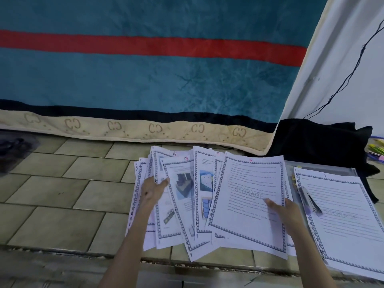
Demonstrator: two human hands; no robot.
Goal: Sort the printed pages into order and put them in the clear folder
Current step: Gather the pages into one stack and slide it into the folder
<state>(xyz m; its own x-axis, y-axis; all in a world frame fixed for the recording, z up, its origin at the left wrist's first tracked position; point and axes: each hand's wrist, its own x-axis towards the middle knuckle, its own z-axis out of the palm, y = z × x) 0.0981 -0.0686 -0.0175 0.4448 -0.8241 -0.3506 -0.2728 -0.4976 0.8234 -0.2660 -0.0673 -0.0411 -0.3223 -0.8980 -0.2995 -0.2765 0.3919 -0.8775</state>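
- Fanned pages point(188, 196) on tiled floor point(62, 183) being pressed by left hand point(151, 189), fingers loosely spread, nothing gripped.
- Page 6 point(249, 202) being pinched by right hand point(285, 210), thumb on top.
- Clear folder point(324, 170) lying at right under page 1 point(342, 221).

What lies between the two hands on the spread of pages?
In the head view, overlapping fanned pages fill the stretch between the left hand and right hand, including page 13; no bare floor.

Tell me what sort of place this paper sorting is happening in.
Probably a room in a home, with the person working at floor level. The pages are fanned out on a tiled floor, a plush teal blanket hangs just behind them, and dark cloth lies bundled against the wall.
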